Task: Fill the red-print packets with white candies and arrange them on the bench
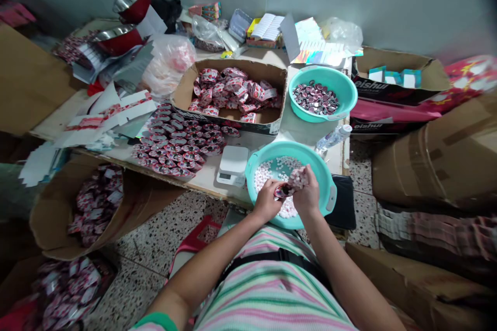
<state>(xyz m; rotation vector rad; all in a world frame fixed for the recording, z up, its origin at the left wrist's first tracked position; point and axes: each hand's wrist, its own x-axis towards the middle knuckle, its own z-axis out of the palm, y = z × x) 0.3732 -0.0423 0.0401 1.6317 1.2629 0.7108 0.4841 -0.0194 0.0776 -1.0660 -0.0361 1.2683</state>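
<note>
Over a teal basin of small white and pink candies, my left hand pinches a small red-and-white container. My right hand is closed round a handful of the candies and is held right against the container's mouth. Both hands meet above the near side of the basin. Rows of filled red-and-white containers lie on the table to the left. A small white scale stands beside the basin.
A cardboard box of packed pieces sits behind, and a second teal basin holds dark round lids. A plastic bottle lies between the basins. Cardboard cartons stand on the right, an open box of packets on the floor at left.
</note>
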